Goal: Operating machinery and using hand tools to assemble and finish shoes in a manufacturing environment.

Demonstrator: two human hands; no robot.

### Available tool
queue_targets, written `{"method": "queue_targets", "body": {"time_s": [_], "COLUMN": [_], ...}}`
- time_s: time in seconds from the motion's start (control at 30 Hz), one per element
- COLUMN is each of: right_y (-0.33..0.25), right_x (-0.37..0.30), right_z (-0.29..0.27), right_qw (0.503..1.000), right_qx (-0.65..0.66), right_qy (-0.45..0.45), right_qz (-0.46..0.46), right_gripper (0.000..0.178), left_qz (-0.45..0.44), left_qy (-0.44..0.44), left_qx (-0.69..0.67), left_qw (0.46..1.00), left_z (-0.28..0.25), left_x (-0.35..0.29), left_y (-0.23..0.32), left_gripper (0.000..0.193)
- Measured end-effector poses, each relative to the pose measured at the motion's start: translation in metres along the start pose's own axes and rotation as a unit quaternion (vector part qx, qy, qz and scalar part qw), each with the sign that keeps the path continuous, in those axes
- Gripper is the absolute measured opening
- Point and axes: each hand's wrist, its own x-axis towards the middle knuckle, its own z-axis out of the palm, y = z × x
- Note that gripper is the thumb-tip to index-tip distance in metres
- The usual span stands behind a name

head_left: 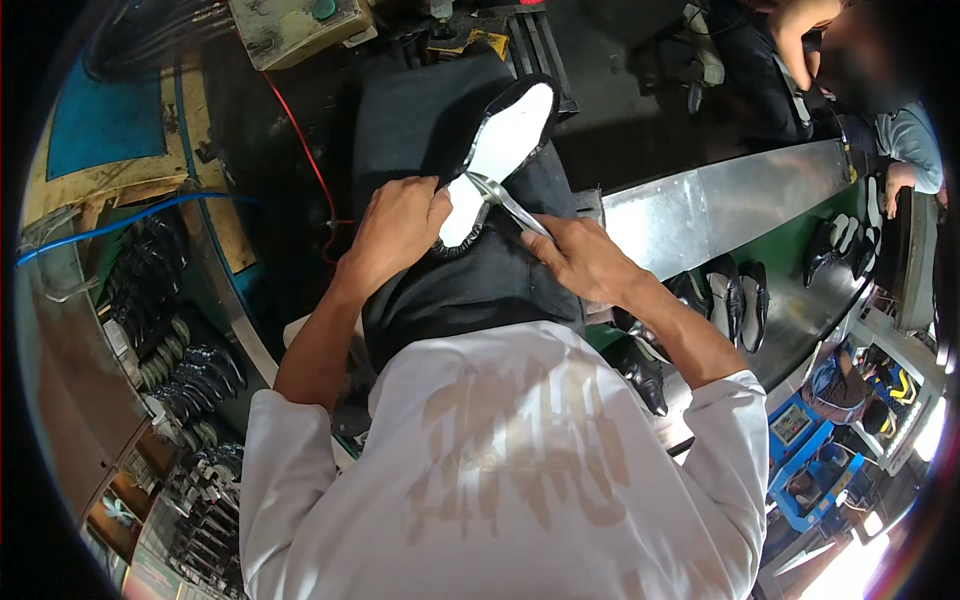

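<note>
While the shoe (512,135) is lying sole-up on the dark-clothed lap (400,110): it is sitting toward 12 o'clock from mid-view, toe pointing to 1, white sole showing.
Left hand (398,222): closing on the shoe's edge from 10 o'clock; its fingers are covering part of that edge, fingertips hiding.
Right hand (580,255): gripping a silvery pincer-like tool (517,212) from 2 o'clock; the tool's head is meeting the sole at its narrow waist and blocking a patch of it.
Metal box (300,30): standing at 11 o'clock, bearing a green button.
Red cable (299,130): trailing below the box, well apart from the hands.
Blue hose (150,208): crossing near 9:30.
Dark shoes (205,375): lining up in rows between 8 and 9.
Metal bench (715,205): running at 2 o'clock, beyond the right hand.
Black shoes (728,305): standing at 3; the right forearm is partly screening their neighbours.
Co-worker's arm (798,40): bending at 2, far side of the bench.
Blue equipment (812,455): sitting at 4.
</note>
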Motion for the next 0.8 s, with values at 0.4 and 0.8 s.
{"method": "queue_targets", "body": {"time_s": [0.4, 0.8], "right_y": [0.025, 0.061], "right_x": [0.022, 0.026], "right_z": [0.012, 0.007], "right_qw": [0.976, 0.955], "right_qx": [-0.171, -0.209], "right_qy": [0.058, 0.099], "right_qz": [-0.121, -0.185], "right_gripper": [0.033, 0.033], "left_qz": [0.028, 0.046], "left_qy": [0.087, -0.021], "left_qx": [-0.122, -0.342], "left_qw": [0.988, 0.938], "left_z": [0.060, 0.065], "left_x": [-0.018, -0.004], "left_y": [-0.014, -0.036], "left_gripper": [0.085, 0.083]}}
